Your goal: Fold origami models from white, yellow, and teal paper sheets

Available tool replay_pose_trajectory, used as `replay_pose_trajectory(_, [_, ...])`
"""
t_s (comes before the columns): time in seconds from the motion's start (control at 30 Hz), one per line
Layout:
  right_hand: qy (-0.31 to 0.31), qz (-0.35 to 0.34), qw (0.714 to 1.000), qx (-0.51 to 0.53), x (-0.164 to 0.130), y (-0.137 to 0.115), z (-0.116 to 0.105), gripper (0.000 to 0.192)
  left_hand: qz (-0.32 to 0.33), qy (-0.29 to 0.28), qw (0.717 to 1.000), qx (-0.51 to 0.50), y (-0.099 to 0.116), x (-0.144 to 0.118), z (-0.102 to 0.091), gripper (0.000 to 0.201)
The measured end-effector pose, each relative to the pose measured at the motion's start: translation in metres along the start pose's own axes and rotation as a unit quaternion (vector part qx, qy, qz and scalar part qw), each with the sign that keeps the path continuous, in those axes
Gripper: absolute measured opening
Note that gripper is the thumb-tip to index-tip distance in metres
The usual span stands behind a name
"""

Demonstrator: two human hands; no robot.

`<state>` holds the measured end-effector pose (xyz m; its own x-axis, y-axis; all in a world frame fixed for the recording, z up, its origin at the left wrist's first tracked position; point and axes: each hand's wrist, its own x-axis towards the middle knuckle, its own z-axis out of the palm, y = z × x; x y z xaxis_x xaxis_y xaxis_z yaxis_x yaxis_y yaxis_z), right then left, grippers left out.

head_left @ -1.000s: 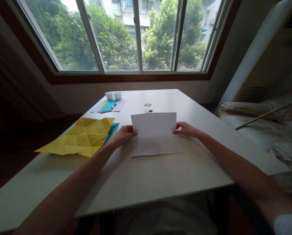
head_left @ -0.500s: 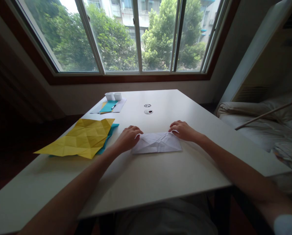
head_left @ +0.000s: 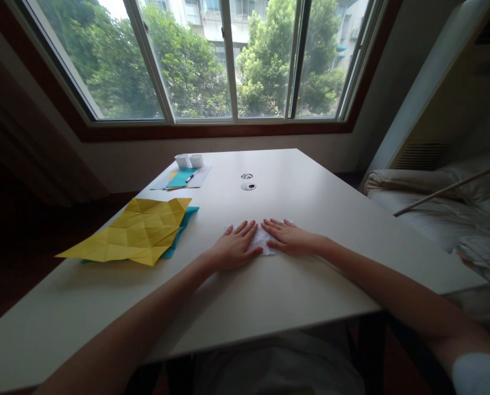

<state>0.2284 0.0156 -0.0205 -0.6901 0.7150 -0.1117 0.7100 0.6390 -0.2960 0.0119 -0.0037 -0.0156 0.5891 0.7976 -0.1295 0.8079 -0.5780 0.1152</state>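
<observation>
A folded sheet of white paper (head_left: 261,240) lies on the white table (head_left: 294,296) in front of me, mostly hidden beneath both hands. My left hand (head_left: 237,246) rests flat over its left part with the fingers spread. Over the right part lies my right hand (head_left: 288,237), also flat, fingers pointing left. Only a strip of the paper shows between the two hands, with small bits of its far edge beyond the fingers.
To the left lies a creased yellow sheet (head_left: 142,230) over a blue sheet (head_left: 183,227). Farther back are two small white boxes (head_left: 189,161), a blue paper (head_left: 181,178) and a pen (head_left: 191,176). Two round discs (head_left: 248,186) sit mid-table. A couch (head_left: 417,203) stands at right.
Both hands have moved inward from the paper's far corners and now lie flat on it, covering most of it. The coloured sheets have stayed put.
</observation>
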Motion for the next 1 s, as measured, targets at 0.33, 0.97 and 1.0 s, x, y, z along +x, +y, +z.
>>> replay_pose_trajectory(0.33, [-0.1,0.035,0.994,0.009,-0.018,0.03,-0.016,0.096,-0.099,-0.121,0.988,0.005,-0.02,-0.022,-0.022,0.102])
replay_pose_trajectory(0.97, [0.039,-0.125,0.991,-0.026,-0.031,0.014,-0.044,0.025,-0.055,-0.069,0.996,0.003,-0.05,-0.017,-0.018,0.09])
replay_pose_trajectory(1.0, [0.045,-0.126,0.99,-0.035,-0.031,0.012,-0.044,0.022,-0.056,-0.069,0.996,-0.001,-0.05,-0.017,-0.019,0.09])
